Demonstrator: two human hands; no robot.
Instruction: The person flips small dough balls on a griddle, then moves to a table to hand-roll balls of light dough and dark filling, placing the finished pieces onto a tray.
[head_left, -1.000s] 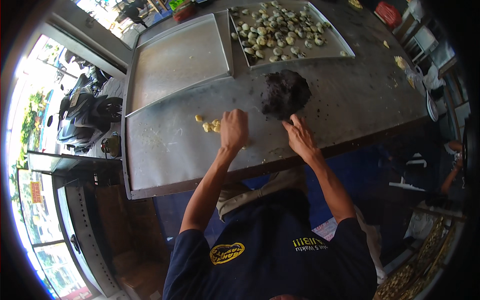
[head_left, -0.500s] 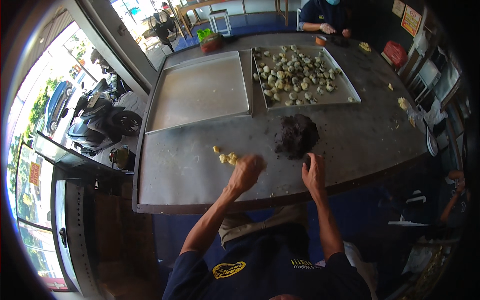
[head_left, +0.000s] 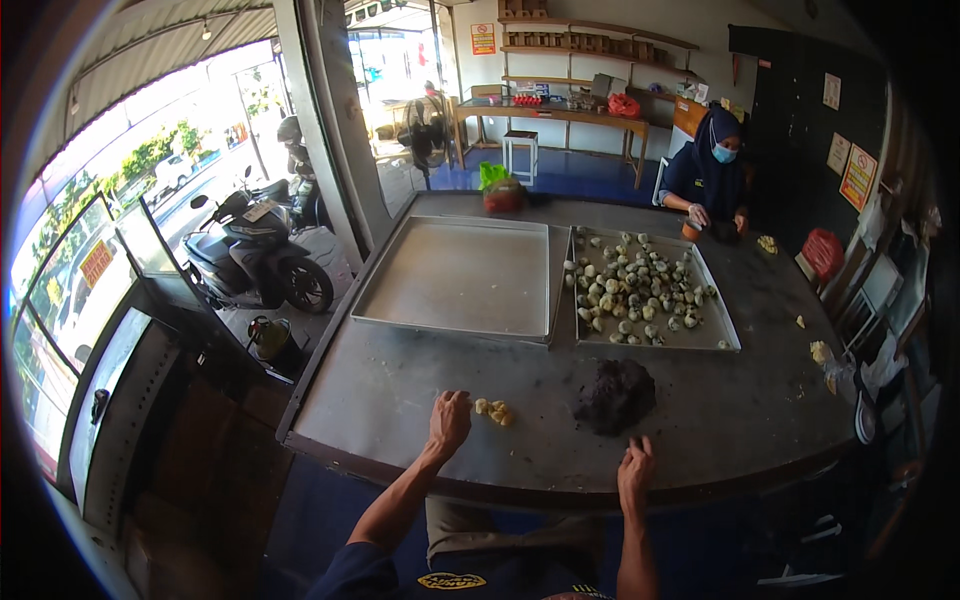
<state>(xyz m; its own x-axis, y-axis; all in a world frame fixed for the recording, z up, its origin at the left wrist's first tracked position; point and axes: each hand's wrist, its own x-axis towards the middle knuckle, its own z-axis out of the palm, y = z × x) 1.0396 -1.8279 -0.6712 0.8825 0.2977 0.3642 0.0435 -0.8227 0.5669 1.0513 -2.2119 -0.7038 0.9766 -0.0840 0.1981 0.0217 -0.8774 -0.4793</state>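
Observation:
A small cluster of pale yellow dough-like pieces (head_left: 493, 411) lies on the metal table (head_left: 400, 390). Just left of it is my left hand (head_left: 450, 422), its fingers curled down together; whatever they hold, if anything, is hidden. Farther right sits a crumbly, dark brown-black mound (head_left: 615, 398) that looks like a soft filling. Close to the mound's near side, apart from it, my right hand (head_left: 636, 466) has its fingers bent together. What is between those fingers is too small to make out.
Beyond lie a bare metal tray (head_left: 450, 325) and a tray (head_left: 735, 345) of pale round balls with dark patches. A co-worker (head_left: 705, 175) sits at the far right by an orange cup (head_left: 691, 231). A red-and-green bundle (head_left: 503, 195) rests at the far edge.
The view has tilted up, showing shelves and more of the co-worker. My left hand has moved from the right side of the yellow pieces to their left. My right hand stays near the mound.

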